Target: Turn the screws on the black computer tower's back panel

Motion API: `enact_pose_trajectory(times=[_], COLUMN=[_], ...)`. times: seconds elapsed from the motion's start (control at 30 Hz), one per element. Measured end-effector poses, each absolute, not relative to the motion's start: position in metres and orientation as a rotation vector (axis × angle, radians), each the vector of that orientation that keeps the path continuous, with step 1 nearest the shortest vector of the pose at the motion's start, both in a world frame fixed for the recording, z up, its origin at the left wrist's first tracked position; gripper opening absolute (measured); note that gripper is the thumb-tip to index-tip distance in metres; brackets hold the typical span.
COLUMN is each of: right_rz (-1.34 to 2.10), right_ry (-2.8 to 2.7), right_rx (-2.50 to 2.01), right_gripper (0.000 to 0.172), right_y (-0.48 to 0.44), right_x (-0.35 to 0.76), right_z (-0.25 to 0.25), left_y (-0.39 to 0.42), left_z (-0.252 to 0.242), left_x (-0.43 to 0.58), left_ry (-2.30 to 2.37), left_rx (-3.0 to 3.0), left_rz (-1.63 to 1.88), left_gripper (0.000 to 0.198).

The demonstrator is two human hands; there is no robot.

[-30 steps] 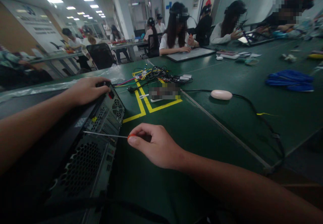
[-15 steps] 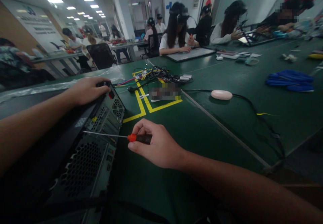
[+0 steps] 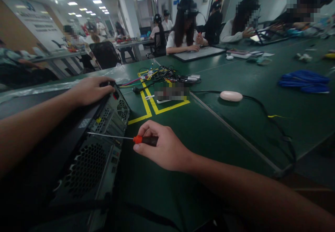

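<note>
A black desktop computer case (image 3: 54,131) lies on its side at the left, its metal back panel with vents and ports facing right. My left hand (image 3: 91,89) rests on its upper far corner, thumb and fingers hooked over the edge. In my right hand (image 3: 164,146) is a screwdriver (image 3: 149,140) with a black and orange handle, closed between thumb and fingers. Its long thin shaft points left, across the back panel. The tip appears to meet the panel's edge near the cover; any screw there is too small to make out.
Beyond the case, tangled cables (image 3: 167,73) lie by yellow tape lines (image 3: 172,106) on the green table (image 3: 222,134). A pale pink oval object (image 3: 231,96) sits on a black cord (image 3: 264,111). Farther right is a blue cloth bundle (image 3: 303,81). Several people work across the table.
Both hands keep nearly the same place on the case and screwdriver. The view has shifted slightly; the screwdriver's shaft still reaches the same area of the panel.
</note>
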State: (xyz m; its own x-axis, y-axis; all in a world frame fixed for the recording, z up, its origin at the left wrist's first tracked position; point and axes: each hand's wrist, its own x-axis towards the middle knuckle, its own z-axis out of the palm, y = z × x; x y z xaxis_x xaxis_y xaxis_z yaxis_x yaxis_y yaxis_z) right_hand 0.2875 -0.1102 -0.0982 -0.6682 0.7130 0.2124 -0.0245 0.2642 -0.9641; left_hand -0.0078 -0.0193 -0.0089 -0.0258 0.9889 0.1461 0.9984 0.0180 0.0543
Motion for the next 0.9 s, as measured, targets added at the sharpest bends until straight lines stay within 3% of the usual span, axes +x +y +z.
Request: enact_pose_trajectory(times=[0.9], right_rz=[1.506], right_ry=[-1.823], right_rx=[-0.688], right_gripper=[0.021], right_y=[-0.1116], right_x=[0.2851], right_z=[-0.0971], left_y=[-0.0189], left_z=[-0.0077], left_x=[-0.0076], left_ry=[-2.204], left_rx=[-2.163], left_rz=[-0.222], left_gripper=[0.075])
